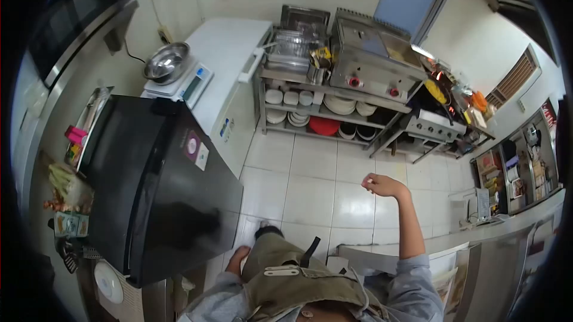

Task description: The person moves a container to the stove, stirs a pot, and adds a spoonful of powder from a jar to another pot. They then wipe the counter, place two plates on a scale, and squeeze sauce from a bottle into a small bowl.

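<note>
My right hand point(385, 186) is held out in front of me over the white tiled floor, its fingers curled in loosely. I see nothing between them. My left hand point(239, 259) hangs low beside my thigh, near the black fridge point(191, 196). Its fingers are mostly hidden, and whether it holds anything cannot be made out. Neither hand touches the fridge or the counters. I wear an olive apron point(298, 295) over grey sleeves.
A steel bowl point(167, 62) sits on a kitchen scale point(194, 86) on the white chest freezer point(224, 38). Ahead stand a rack with stacked dishes point(340, 105), a steel fryer point(376, 53) and a gas stove point(436, 125). Shelves point(522, 164) line the right wall.
</note>
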The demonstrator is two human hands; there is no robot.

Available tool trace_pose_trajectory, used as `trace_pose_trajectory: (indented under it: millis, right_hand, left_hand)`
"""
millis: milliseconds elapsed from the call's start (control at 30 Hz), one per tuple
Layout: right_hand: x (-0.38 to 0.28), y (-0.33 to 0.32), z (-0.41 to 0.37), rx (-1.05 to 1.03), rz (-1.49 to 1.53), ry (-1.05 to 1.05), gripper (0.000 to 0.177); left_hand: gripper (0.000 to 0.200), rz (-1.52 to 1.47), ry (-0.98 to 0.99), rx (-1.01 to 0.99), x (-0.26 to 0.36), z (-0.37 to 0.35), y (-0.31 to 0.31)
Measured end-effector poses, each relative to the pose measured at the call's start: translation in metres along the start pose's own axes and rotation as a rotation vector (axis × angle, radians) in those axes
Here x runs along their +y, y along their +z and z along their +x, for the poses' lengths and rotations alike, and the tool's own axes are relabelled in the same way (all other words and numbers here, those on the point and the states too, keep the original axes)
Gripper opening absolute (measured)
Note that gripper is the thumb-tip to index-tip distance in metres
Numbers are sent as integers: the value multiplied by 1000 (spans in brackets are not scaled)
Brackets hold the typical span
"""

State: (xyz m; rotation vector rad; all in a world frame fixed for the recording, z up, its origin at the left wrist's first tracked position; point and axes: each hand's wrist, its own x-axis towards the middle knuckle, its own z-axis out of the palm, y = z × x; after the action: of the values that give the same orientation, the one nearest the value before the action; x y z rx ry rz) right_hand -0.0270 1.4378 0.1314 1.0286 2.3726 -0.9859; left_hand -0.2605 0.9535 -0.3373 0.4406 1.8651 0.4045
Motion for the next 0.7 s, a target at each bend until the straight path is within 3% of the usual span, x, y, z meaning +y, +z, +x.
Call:
trace_pose_trajectory:
  millis: [133,200,233,300,367,433,467,533,600,667,700]
  right_hand:
    - [94,36,126,-88,460,-15,32]
    - [115,44,175,-117,637,36,33]
    - [119,45,196,-113,703,89,33]
    - [149,60,245,-61,889,178,34]
    - [184,79,293,15,1275,288,35]
    - [227,108,350,152,1561,422,34]
    - [242,113,377,189,1607,516,34]
    - [274,131,432,224,1628,653,32]
    - [316,137,499,222,1645,566,30]
    - [349,164,555,224,1676,525,30]
    - [368,159,603,304,1661,435,30]
  left_hand:
    - [34,105,65,2,127,51,-54]
    - [34,-204,-216,8,187,87,-80]
    - [34,-177,-209,-1,206,114,-91]
    - [34,113,-30,25,239,192,-112]
    - [34,156,-3,84,291,254,-120]
    - [33,523,161,-118,361,301,-136]
    - [34,628,309,-12,394,323,-134]
    - [36,466,366,72,449,380,-124]
    - [35,198,421,103,512,430,-107]
    - [30,325,527,75,555,497,-91]
    - [29,236,560,159,560,548,-75]
